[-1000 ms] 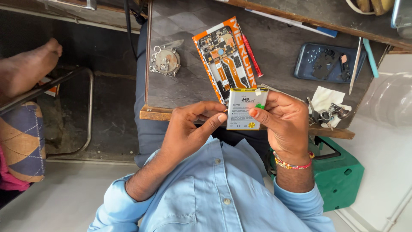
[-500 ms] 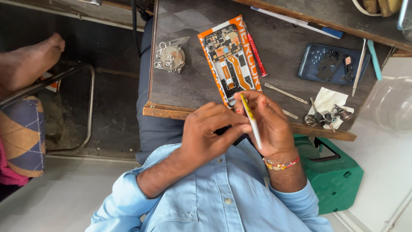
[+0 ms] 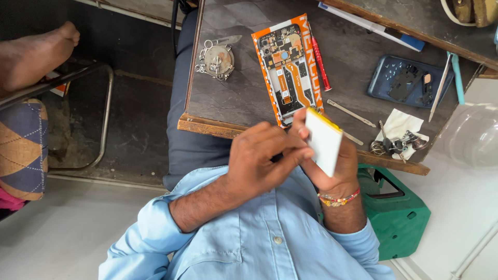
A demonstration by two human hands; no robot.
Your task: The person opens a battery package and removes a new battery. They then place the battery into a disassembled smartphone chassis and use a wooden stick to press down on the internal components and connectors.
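While both your hands' grip closes on the flat white phone battery (image 3: 322,140), the opened orange phone (image 3: 287,67) lies beyond on the dark desk (image 3: 233,98).

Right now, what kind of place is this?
Probably a small phone repair bench. An opened phone with its orange insides showing lies on the dark table, beside a red screwdriver and a blue tray of small parts.

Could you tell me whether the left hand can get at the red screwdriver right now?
Probably yes: the screwdriver lies uncovered on the table beside the phone, just beyond the left hand, which would first leave the battery.
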